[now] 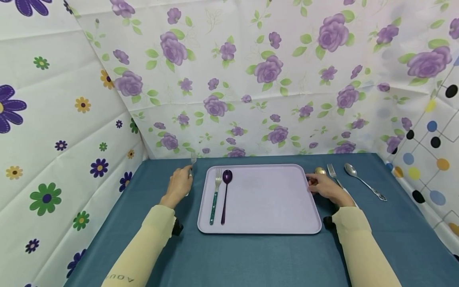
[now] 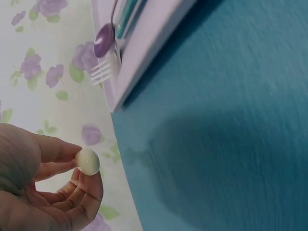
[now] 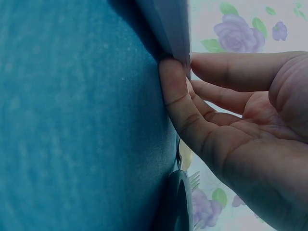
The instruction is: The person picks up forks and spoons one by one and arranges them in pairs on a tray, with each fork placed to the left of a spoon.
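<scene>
My left hand (image 1: 180, 181) pinches a fork (image 1: 193, 158) upright-looking beside the tray's left edge, tines pointing away from me. In the left wrist view, its rounded pale handle end (image 2: 88, 162) shows between thumb and fingers. On the right, my right hand (image 1: 324, 187) grips the side rim of a pale lilac tray (image 1: 272, 199). The right wrist view has the thumb and a finger on either side of the tray's rim (image 3: 175, 33). Along the tray's left side lie a green-handled fork (image 1: 214, 203) and a dark purple spoon (image 1: 226, 195).
Right of the tray lie a gold-bowled piece of cutlery (image 1: 320, 170), a silver fork (image 1: 332, 172) and a silver spoon (image 1: 363, 182) with an ornate handle. A blue-green cloth (image 1: 251, 259) covers the table. Flowered sheets (image 1: 244, 79) hang behind and at the sides.
</scene>
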The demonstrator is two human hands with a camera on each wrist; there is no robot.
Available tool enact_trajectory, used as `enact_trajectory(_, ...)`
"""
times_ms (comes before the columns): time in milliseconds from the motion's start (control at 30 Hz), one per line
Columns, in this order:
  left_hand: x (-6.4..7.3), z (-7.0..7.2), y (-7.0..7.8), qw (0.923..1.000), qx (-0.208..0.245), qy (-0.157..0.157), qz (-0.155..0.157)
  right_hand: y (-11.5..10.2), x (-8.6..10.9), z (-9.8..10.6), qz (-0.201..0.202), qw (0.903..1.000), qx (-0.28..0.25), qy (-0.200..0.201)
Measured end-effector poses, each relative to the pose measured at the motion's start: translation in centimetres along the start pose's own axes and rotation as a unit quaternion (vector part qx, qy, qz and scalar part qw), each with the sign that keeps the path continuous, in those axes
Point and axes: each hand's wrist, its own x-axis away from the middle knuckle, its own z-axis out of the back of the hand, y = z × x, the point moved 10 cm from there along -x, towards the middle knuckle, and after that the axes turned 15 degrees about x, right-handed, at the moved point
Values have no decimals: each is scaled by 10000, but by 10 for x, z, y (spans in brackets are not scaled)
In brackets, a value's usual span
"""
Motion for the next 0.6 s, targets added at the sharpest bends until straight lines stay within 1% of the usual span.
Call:
enact_trajectory(133, 1, -5, 10, 9999, 97, -60, -75, 1, 0, 0, -25, 10000, -36, -14)
enact_trajectory(267, 1, -9, 18, 9998, 42, -88, -200, 0, 1, 0, -86, 10000, -36, -19)
enact_trajectory(433, 2, -13, 24, 9997, -55, -139, -209, 1, 1, -1, -142, 9999, -32, -28)
enact_trajectory(600, 3, -19, 31, 9995, -13, -204, -237, 2, 0, 0, -76, 10000, -28, 5)
